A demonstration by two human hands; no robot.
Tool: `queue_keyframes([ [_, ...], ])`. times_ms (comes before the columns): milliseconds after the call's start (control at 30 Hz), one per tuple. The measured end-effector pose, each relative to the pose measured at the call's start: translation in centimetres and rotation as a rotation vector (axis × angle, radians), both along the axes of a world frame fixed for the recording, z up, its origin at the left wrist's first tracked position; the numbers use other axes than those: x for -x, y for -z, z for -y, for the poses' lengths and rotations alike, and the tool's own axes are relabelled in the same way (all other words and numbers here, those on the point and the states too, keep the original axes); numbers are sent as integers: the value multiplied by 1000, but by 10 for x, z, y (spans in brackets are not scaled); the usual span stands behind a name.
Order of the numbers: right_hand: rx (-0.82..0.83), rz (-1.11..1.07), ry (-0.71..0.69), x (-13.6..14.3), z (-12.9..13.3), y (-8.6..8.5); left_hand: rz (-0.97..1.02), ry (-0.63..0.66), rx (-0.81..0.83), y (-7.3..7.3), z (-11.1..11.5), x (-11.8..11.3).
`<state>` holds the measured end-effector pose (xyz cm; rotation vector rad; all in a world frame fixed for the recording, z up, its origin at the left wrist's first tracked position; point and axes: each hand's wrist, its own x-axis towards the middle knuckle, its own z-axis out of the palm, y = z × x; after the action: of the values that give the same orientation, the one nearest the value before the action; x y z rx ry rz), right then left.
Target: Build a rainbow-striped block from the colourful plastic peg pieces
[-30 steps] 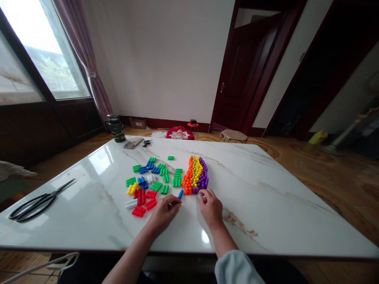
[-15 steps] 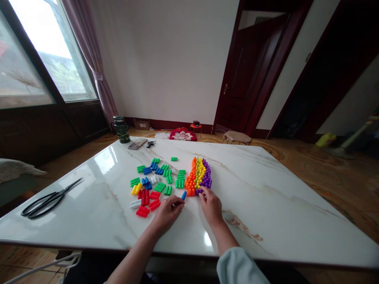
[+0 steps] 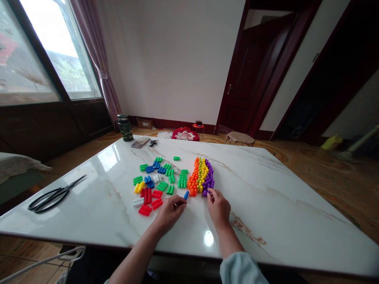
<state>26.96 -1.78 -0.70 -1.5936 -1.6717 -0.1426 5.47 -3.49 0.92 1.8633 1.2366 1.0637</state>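
Sleeve fabric [image 3: 241, 268] in pale green covers my right forearm at the near side of the marble-patterned table [image 3: 284, 225]. Just past the near edge, my left hand [image 3: 170, 213] grasps a blue tapered piece [image 3: 186, 195] between thumb and fingers, its narrow end angled up and away. My right hand [image 3: 219, 206] has its fingers curled, the tips at the near end of the purple beads [image 3: 209, 183]; I cannot tell whether they grip one.

Left of my left hand I see red tubes [image 3: 145, 210], a white tube cluster [image 3: 138, 202] and a yellow tube cluster [image 3: 139, 187]. Green tubes [image 3: 170, 175] and blue tubes [image 3: 150, 169] spread beyond them. Right of these, the purple beads stand packed beside yellow beads [image 3: 203, 173] and orange beads [image 3: 193, 185]. Black long-handled shears [image 3: 65, 191] lie well apart at the left.

Near the table's far left corner I make out a phone [image 3: 140, 142], keys [image 3: 153, 142] and a camouflage-patterned flask [image 3: 125, 128], upright. Past the table, a round stool [image 3: 240, 138] stands on the floor, with a dark red door [image 3: 251, 75] behind.
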Motion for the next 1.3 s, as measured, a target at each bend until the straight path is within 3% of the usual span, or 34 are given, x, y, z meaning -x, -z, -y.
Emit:
queue_keyframes([
  [233, -26, -25, 27, 5, 6, -5, -5, 12, -13, 4, -2, 1],
  [533, 30, 28, -88, 9, 13, -7, -8, 8, -26, 5, -1, 1],
  [633, 45, 36, -135, 11, 15, -8, -37, -29, -100, 2, 1, 1],
  [800, 78, 104, -280, 16, 19, -10, -271, -51, -344, -2, 4, 0],
  [900, 83, 116, -310, 16, 19, -10, -458, -2, -347, -1, 3, -3],
  [1067, 89, 122, -328, 17, 18, -10, -535, -56, -309, 4, 1, -4],
  [1200, 84, 116, -347, 18, 19, -11, -468, -110, -308, 8, -2, -2],
  [1300, 77, 115, -347, 18, 20, -12, -387, -226, -313, 16, -5, 0],
])
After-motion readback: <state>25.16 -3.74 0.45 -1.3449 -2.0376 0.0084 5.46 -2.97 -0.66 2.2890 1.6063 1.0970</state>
